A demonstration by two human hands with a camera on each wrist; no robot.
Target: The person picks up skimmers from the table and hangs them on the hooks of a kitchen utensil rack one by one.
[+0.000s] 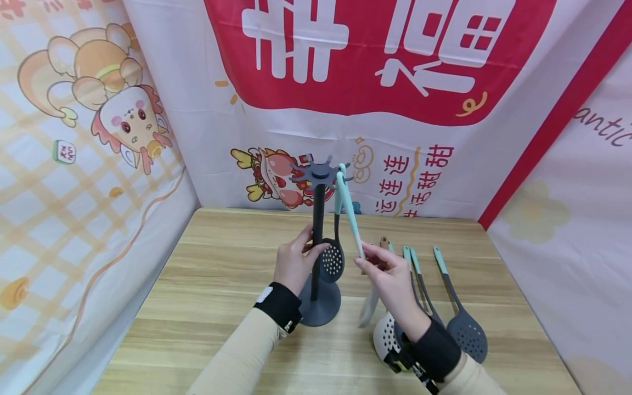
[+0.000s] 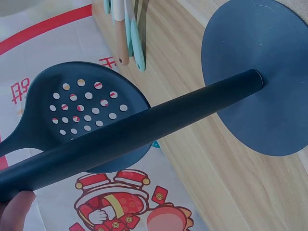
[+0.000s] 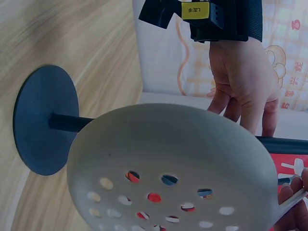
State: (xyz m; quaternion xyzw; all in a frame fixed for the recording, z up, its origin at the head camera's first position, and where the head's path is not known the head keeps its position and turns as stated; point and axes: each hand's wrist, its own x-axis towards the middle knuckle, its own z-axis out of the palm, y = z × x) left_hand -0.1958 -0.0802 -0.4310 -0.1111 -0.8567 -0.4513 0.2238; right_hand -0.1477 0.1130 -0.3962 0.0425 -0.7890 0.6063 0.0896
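My left hand grips the dark pole of a utensil stand, thumb and fingers on either side of it. A dark slotted spoon with a mint handle hangs from the stand's right side, close behind the pole. My right hand pinches the handle of a light grey skimmer; its mint handle end leans up against the hooks at the top right. The skimmer's perforated head is below my right wrist, and in the right wrist view it covers part of the pole.
On the wooden table, several utensils lie to the right, among them a dark slotted turner and one with a brown handle end. A printed cloth backdrop stands behind the table, with more cloth at both sides.
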